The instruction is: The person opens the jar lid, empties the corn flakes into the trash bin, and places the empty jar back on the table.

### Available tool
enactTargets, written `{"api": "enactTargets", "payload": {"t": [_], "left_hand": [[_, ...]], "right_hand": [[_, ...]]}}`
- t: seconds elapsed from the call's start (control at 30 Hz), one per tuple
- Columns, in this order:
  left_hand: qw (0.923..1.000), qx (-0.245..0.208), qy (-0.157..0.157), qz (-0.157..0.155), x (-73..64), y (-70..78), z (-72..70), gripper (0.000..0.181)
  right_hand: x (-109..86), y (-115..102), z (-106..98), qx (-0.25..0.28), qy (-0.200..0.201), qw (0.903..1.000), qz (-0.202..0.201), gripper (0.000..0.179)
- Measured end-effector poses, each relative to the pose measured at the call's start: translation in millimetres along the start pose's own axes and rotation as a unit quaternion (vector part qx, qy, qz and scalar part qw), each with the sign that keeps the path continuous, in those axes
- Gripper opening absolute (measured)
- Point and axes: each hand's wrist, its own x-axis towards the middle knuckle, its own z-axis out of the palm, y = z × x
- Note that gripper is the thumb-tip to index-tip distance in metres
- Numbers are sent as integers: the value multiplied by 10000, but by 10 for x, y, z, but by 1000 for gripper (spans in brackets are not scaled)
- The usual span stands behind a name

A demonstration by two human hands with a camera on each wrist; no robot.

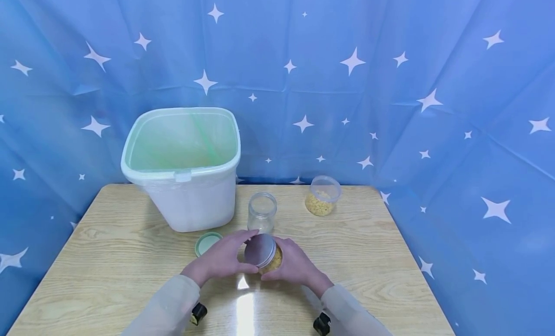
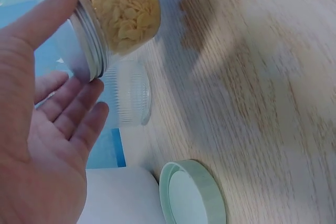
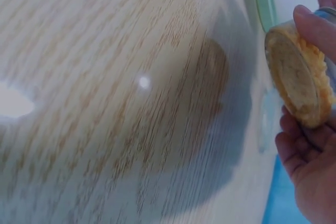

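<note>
Pale sleeves [image 1: 162, 302] reach in from the near edge to two hands meeting over a lidded jar [image 1: 274, 262], which is tilted and raised off the bench [image 1: 368, 263]. Curled round the silver lid [image 1: 259, 249], the left hand [image 1: 225, 256] pinches it between thumb and fingers, while the right hand [image 1: 297, 263] grips the glass body, full of yellow flakes [image 2: 131, 14]. Whether the lid is screwed tight, I cannot tell. Should it come loose suddenly at this slant, flakes would probably spill; smooth glass might also slip from the right fingers. A clear jar [image 1: 262, 208] stands just behind, where a jerk could knock it, and a green lid [image 1: 208, 243] lies beside the left hand. Light wood grain covers the bench, with glare near the front. Farther back are a white bin [image 1: 197, 196] and a tub of flakes [image 1: 320, 204], against blue curtains [image 1: 277, 42] with white stars.
</note>
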Motion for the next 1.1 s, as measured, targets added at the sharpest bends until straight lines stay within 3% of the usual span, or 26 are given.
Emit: {"api": "enactTargets", "payload": {"t": [0.23, 0.43, 0.63, 0.87, 1.1], "left_hand": [[9970, 464, 215, -581, 23, 24, 65, 96], [9930, 793, 333, -804, 24, 52, 75, 97], [9965, 495, 115, -667, 0, 15, 31, 97], [9998, 98, -170, -76, -3, 4, -53, 89], [9994, 119, -42, -330, 5, 7, -20, 93]], "right_hand": [[29, -7, 11, 67, 77, 9999, -87, 85], [42, 4, 24, 30, 124, 9998, -124, 84], [43, 22, 2, 9, 88, 10000, 29, 86], [45, 18, -18, 146, 44, 9998, -146, 84], [46, 15, -10, 102, 50, 9998, -172, 83]]}}
